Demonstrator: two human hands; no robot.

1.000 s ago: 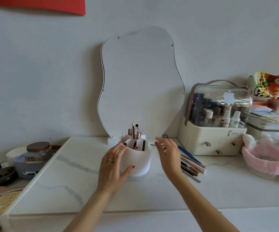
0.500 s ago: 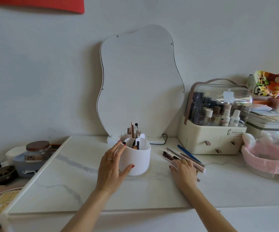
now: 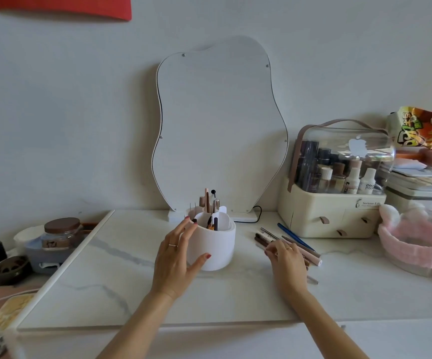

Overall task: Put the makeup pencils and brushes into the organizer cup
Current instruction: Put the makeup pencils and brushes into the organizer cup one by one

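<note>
The white organizer cup (image 3: 218,246) stands mid-table in front of the mirror, with several pencils and brushes (image 3: 209,204) upright in its compartments. My left hand (image 3: 177,257) wraps around the cup's left side, thumb across its front. To the right lies a loose pile of makeup pencils and brushes (image 3: 296,242) on the marble top. My right hand (image 3: 286,257) rests palm down on the near end of that pile, fingertips curled over a pencil; whether a pencil is gripped is unclear.
A wavy mirror (image 3: 218,130) leans on the wall behind the cup. A cream cosmetics box with a clear lid (image 3: 334,203) sits at the right, beside a pink headband (image 3: 414,242). A brown-lidded jar (image 3: 62,233) and clutter occupy the left.
My right hand dropped from beside the cup's rim to the pencil pile and now closes its fingertips there. My left hand stayed on the cup.
</note>
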